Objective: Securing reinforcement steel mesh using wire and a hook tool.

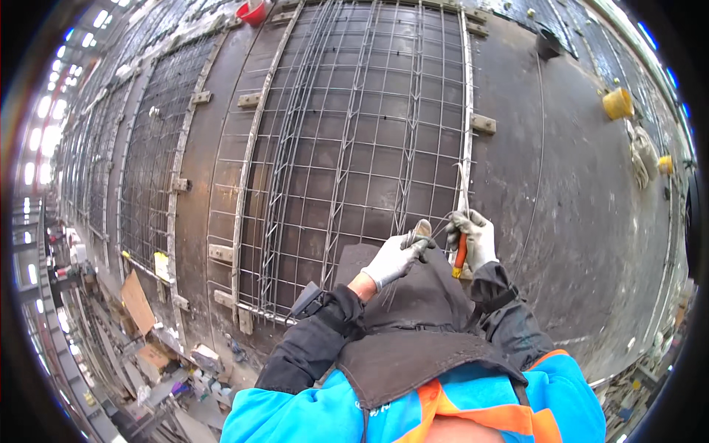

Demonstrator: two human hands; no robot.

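Note:
My left hand [395, 260], in a white glove with dark grey fingers, is closed in front of my body. Thin wires [388, 294] stick out below it, pinched in its fingers. A tan, rounded piece [423, 227] shows at its fingertips; its kind I cannot make out. My right hand [478, 238], gloved alike, is closed around an orange-handled tool [460, 252] with a yellow end pointing down toward me. The tool's working end is hidden by the fingers. Both hands are close together above the near right corner of a steel rebar mesh [373, 166].
Long metal side forms [469, 96] frame the mesh, with small blocks [484, 124] along them. A second mesh [159, 140] lies to the left. A red bucket [252, 12] stands far off; a yellow bucket [618, 104] and pale gloves [641, 155] are at right. Clutter fills the lower left.

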